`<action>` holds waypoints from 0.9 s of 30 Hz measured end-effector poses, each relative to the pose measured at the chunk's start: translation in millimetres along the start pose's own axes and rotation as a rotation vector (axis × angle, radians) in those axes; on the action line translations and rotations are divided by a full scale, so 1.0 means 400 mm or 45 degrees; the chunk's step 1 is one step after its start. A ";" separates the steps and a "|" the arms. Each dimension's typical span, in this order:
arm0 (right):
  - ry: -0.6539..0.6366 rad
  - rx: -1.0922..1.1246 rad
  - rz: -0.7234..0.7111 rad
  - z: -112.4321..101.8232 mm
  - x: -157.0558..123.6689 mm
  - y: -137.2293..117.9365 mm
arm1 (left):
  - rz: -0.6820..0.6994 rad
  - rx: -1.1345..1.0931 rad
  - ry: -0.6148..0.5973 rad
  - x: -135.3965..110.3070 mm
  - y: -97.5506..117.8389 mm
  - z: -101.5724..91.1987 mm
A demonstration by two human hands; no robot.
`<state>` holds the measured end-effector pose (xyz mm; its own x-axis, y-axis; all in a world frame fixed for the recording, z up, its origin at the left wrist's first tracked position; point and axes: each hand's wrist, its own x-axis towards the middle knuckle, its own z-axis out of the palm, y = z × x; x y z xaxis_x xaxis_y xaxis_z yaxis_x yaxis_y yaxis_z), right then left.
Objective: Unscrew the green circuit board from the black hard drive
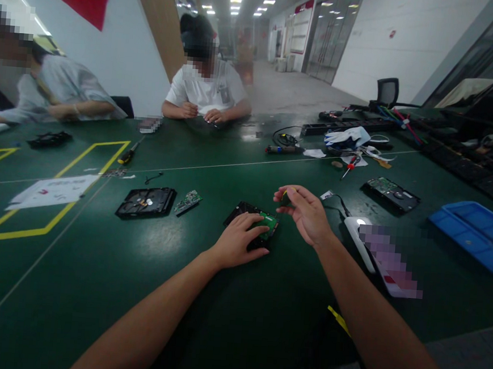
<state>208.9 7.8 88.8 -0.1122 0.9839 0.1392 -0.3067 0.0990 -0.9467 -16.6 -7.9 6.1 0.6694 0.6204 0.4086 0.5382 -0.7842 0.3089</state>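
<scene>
- Hard drive [272,227] lies on the green table [73,273], some way in from its near edge, with a green board [268,219] showing at its right-hand end.
- Its long axis seems to run roughly left to right, the right end angled a little toward the near edge; the hand over it hides part of the outline.
- Left hand [238,238] is the nearer one, resting on top of the drive with fingers loosely spread over the board and thumb apart along the near side.
- Right hand [306,215] is raised off the drive's right end, so the drive lies to its left and lower. Thumb and fingertips pinch a small dark-and-yellow item [286,198]; too little shows to name it.
- Left of the drive come a loose circuit board [188,202], then a second drive [146,202], with a screwdriver [128,153] beyond, toward the far edge.
- On the right lie a white device [362,240], a third drive [391,195] farther back, and a blue tray [477,228] out toward the table's right side.
- Across the far edge sits a co-worker in white [215,85], both hands held near the tabletop.
</scene>
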 end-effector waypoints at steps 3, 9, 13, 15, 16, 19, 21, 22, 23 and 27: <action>-0.005 0.058 0.014 -0.005 0.003 0.008 | 0.007 -0.003 0.004 -0.001 -0.001 0.001; -0.005 0.021 0.032 -0.005 0.003 0.002 | 0.004 -0.013 0.002 0.000 -0.001 -0.001; 0.032 -0.057 -0.006 0.003 0.002 0.000 | 0.004 -0.015 0.003 0.001 -0.001 -0.002; 0.050 -0.093 -0.033 0.004 0.004 0.005 | 0.006 -0.015 0.002 0.001 -0.001 -0.001; 0.064 -0.106 -0.047 0.004 0.006 0.008 | 0.006 -0.012 0.003 0.001 -0.001 0.000; 0.118 -0.113 -0.067 0.003 0.010 0.015 | -0.001 0.003 -0.001 0.000 -0.001 0.000; 0.129 -0.096 -0.065 0.003 0.011 0.015 | -0.003 0.006 -0.004 0.000 0.000 0.000; 0.121 -0.089 -0.062 0.002 0.011 0.014 | -0.003 0.004 -0.005 0.000 0.000 -0.001; 0.105 -0.083 -0.057 0.002 0.010 0.012 | -0.002 0.003 -0.006 0.000 0.000 -0.001; 0.024 -0.051 -0.030 -0.001 0.006 0.005 | 0.001 -0.004 -0.006 -0.001 -0.001 -0.002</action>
<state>208.3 10.4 87.0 -0.0878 0.9838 0.1563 -0.2711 0.1273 -0.9541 -17.5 -7.7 6.5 0.6724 0.6197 0.4049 0.5361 -0.7848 0.3109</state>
